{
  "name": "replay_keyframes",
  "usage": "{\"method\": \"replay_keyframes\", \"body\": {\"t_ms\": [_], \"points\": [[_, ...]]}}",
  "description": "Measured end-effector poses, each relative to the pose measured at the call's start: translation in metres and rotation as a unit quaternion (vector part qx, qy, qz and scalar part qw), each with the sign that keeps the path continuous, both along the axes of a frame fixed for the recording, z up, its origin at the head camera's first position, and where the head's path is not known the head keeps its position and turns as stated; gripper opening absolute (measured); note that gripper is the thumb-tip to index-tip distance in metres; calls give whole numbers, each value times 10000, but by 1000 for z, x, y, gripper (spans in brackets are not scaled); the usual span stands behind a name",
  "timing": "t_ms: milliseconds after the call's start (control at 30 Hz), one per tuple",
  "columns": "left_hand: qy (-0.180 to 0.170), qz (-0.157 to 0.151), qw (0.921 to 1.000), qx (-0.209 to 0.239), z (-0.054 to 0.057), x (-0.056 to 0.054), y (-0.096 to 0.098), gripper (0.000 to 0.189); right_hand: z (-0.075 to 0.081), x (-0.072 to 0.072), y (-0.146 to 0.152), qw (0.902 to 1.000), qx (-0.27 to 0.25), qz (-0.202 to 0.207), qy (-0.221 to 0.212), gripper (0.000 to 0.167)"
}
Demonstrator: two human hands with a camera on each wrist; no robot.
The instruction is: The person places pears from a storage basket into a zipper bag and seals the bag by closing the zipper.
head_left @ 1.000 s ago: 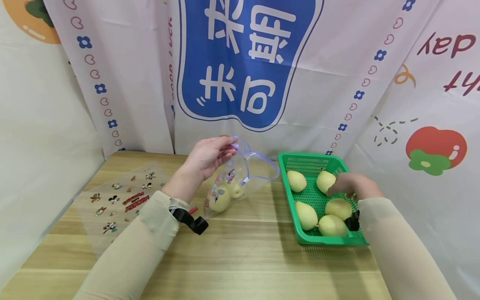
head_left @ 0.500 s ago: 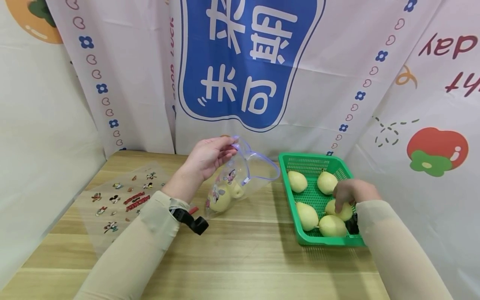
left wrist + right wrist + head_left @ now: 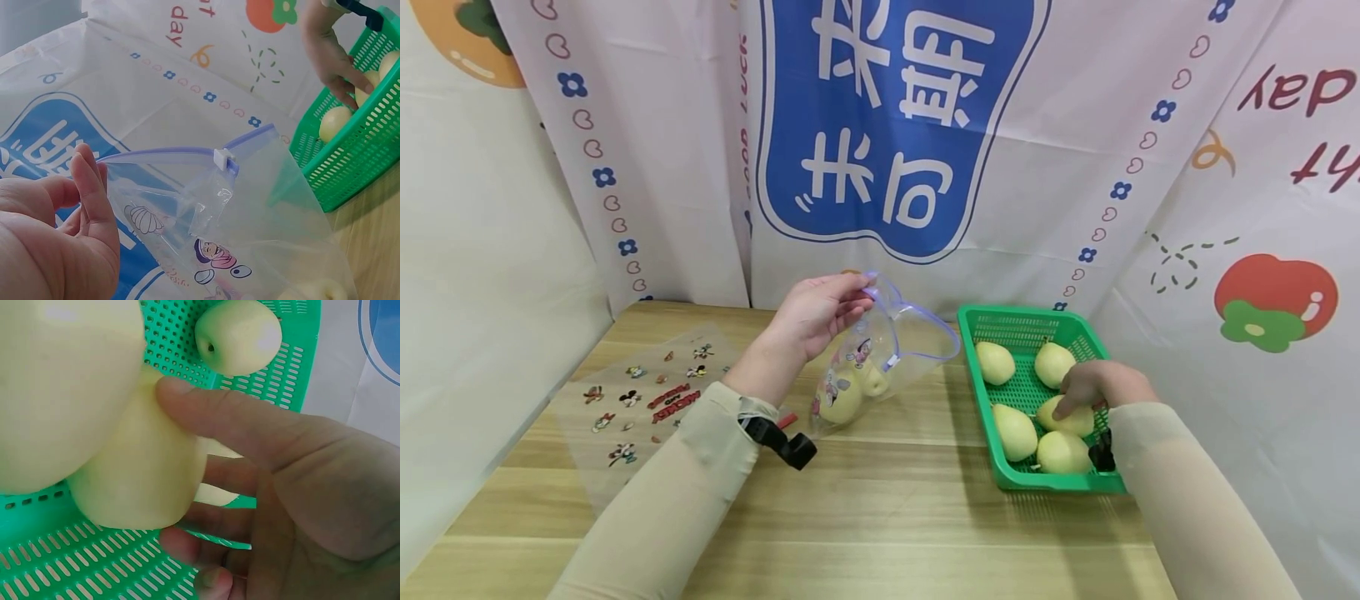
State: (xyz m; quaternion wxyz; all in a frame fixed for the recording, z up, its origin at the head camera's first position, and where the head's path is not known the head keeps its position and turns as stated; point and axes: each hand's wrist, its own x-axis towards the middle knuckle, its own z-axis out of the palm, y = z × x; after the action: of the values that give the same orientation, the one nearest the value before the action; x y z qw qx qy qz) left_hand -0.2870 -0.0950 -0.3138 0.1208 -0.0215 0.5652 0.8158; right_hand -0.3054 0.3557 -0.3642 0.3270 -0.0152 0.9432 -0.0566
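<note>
At the middle of the head view, my left hand pinches the purple rim of a clear printed zip bag. The bag stands with its mouth spread and pears in its bottom. A white slider sits on the zip in the left wrist view. On the right, my right hand reaches into a green plastic basket and grips a pale yellow pear. The right wrist view has the thumb on top of this pear and the fingers curled along its far side.
Several other pears lie in the basket, one of them right in front of the gripped pear. Flat on the table at left is another clear printed bag. A small red piece shows beside the left wrist. Printed cloth hangs behind the table.
My right hand has come down and left from the back-right pear and taken hold of the middle one, which has shifted slightly left. My left hand and the bag stay as they were.
</note>
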Motion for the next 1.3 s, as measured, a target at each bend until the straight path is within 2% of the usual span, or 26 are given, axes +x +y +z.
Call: {"method": "replay_keyframes", "body": {"t_ms": [233,533,700,967,1067,1300], "points": [[14,-4,10000,-16,-1,0,1,15,-3,-1,-2,9995,-141,-278,23,76],[5,-31,10000,-1,-1,-1,1,14,-8,0,-1,9980,-524,-359,-58,80],[-5,-44,10000,-16,0,-1,1,15,-9,1,-1,9973,-532,-490,-98,83],[2,-39,10000,-4,-1,-2,2,16,-12,2,-2,9983,-429,-384,48,86],[-2,-41,10000,-4,0,-2,2,16,-11,2,-1,9984,-421,-367,80,82],[3,-11,10000,13,0,-1,1,14,-5,0,1,9969,-589,-510,136,62]]}}
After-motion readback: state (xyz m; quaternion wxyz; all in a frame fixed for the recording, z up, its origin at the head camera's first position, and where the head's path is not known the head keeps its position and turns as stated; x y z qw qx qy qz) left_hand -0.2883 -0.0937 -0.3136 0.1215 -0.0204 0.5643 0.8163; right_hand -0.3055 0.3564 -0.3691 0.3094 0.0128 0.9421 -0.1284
